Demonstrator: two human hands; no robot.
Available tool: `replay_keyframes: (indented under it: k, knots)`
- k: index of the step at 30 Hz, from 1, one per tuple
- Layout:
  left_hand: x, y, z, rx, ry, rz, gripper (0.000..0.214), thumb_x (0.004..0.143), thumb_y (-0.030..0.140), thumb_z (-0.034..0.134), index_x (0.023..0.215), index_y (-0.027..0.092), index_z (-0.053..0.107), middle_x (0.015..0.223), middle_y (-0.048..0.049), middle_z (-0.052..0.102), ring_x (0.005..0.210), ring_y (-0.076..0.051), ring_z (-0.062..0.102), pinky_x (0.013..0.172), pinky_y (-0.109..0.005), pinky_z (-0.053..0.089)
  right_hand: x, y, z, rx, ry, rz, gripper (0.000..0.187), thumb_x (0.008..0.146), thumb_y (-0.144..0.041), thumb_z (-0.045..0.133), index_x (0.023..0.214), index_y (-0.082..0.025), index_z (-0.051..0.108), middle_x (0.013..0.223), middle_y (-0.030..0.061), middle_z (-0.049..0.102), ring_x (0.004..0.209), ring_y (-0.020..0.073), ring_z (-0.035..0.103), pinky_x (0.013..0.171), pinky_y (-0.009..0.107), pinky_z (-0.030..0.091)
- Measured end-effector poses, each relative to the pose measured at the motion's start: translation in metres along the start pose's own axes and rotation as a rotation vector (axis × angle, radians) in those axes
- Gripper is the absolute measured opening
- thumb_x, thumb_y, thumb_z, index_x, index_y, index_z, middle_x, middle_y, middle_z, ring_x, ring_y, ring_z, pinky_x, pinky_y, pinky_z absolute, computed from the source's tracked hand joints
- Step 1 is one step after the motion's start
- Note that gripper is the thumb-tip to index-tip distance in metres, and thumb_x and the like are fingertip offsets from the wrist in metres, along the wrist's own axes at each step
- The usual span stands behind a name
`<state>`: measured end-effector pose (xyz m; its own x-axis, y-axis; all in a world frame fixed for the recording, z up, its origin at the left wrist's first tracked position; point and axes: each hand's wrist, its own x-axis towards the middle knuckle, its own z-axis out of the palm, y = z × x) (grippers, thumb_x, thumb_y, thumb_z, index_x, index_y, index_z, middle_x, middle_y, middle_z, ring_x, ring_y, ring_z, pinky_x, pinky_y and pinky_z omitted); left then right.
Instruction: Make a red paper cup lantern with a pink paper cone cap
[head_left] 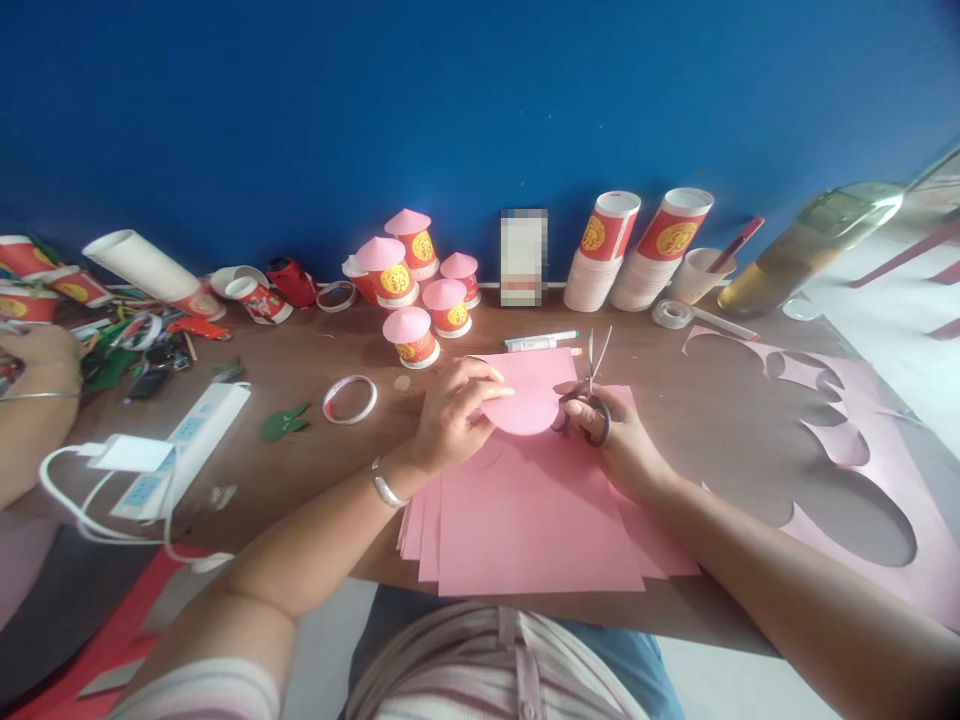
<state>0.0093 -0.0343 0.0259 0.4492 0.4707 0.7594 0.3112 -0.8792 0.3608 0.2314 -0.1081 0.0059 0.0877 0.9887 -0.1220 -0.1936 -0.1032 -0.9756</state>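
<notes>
Pinched in my left hand (457, 410) is a piece of pink paper (529, 390), its lower edge rounded and its upper edge still straight. My right hand (619, 435) is closed round the dark handles of a pair of scissors (592, 375), at the right side of that paper. The blades point away from me and stand slightly apart. Beneath both hands lies a stack of pink paper sheets (536, 530). Markers (541, 342) rest just beyond the paper.
Paper cups with pink cone tops (409, 335) stand near the blue wall. Stacked cups (600, 250), a tape roll (673, 314) and a bottle (802, 245) stand right of them. Cut paper scraps (892, 510) lie at right. A power strip (187, 450) and another person's arm (34, 420) are at left.
</notes>
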Motion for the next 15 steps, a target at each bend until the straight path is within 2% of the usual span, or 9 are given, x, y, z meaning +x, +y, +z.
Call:
replay_keyframes:
  k: [2, 4, 7, 10, 12, 13, 15]
  knots:
    - [-0.0014, -0.0022, -0.003, 0.12, 0.009, 0.182, 0.026, 0.087, 0.01, 0.066, 0.108, 0.025, 0.07, 0.105, -0.0061, 0.07, 0.102, -0.02, 0.065, 0.095, -0.04, 0.057, -0.0009, 0.0019, 0.0004, 0.077, -0.026, 0.018, 0.04, 0.078, -0.051, 0.081, 0.103, -0.022, 0.068, 0.07, -0.0029, 0.06, 0.066, 0.0149, 0.055, 0.065, 0.029, 0.041]
    - [-0.0032, -0.0043, -0.0047, 0.194, 0.003, 0.269, 0.03, 0.087, 0.01, 0.066, 0.111, 0.027, 0.069, 0.106, -0.0056, 0.07, 0.106, -0.021, 0.064, 0.1, -0.044, 0.057, -0.0018, 0.004, 0.0008, 0.114, -0.038, 0.042, 0.038, 0.076, -0.048, 0.083, 0.102, -0.023, 0.069, 0.07, -0.0037, 0.058, 0.066, 0.0144, 0.054, 0.065, 0.029, 0.041]
    - [-0.0058, -0.006, -0.0048, 0.27, -0.025, 0.317, 0.028, 0.09, 0.012, 0.064, 0.111, 0.031, 0.07, 0.106, -0.0033, 0.07, 0.106, -0.02, 0.064, 0.103, -0.047, 0.056, -0.0033, 0.0054, 0.001, 0.094, -0.048, 0.068, 0.035, 0.074, -0.039, 0.084, 0.101, -0.024, 0.07, 0.074, -0.004, 0.06, 0.069, 0.0136, 0.054, 0.066, 0.028, 0.04]
    - [-0.0067, -0.0057, -0.0023, 0.227, -0.023, 0.328, 0.03, 0.093, 0.012, 0.062, 0.115, 0.031, 0.07, 0.11, -0.0041, 0.07, 0.108, -0.02, 0.064, 0.104, -0.047, 0.056, -0.0044, 0.0037, 0.0017, 0.046, -0.054, 0.045, 0.033, 0.074, -0.038, 0.083, 0.101, -0.025, 0.071, 0.075, -0.0042, 0.059, 0.07, 0.0132, 0.053, 0.066, 0.027, 0.04]
    - [-0.0059, -0.0051, 0.0003, 0.113, -0.01, 0.205, 0.035, 0.096, 0.013, 0.057, 0.125, 0.029, 0.066, 0.118, -0.0073, 0.069, 0.113, -0.021, 0.064, 0.102, -0.044, 0.057, -0.0048, 0.0014, 0.0028, 0.001, -0.04, 0.022, 0.034, 0.072, -0.039, 0.083, 0.099, -0.024, 0.071, 0.075, -0.0041, 0.057, 0.069, 0.0129, 0.052, 0.065, 0.027, 0.04]
    - [-0.0052, -0.0051, 0.0017, 0.023, 0.0, 0.082, 0.036, 0.098, 0.016, 0.055, 0.131, 0.028, 0.063, 0.124, -0.0093, 0.067, 0.112, -0.02, 0.066, 0.098, -0.041, 0.058, -0.005, 0.0003, 0.0034, -0.021, -0.026, 0.011, 0.035, 0.071, -0.04, 0.084, 0.099, -0.024, 0.071, 0.076, -0.004, 0.057, 0.068, 0.0128, 0.051, 0.064, 0.027, 0.041]
    - [-0.0036, -0.0059, 0.0045, -0.224, -0.012, -0.248, 0.035, 0.103, 0.027, 0.052, 0.137, 0.024, 0.057, 0.129, -0.0124, 0.066, 0.104, -0.019, 0.069, 0.091, -0.036, 0.06, -0.0051, -0.0009, 0.0044, -0.056, 0.006, -0.015, 0.037, 0.069, -0.041, 0.084, 0.099, -0.024, 0.07, 0.078, -0.0037, 0.056, 0.068, 0.0125, 0.05, 0.062, 0.027, 0.041]
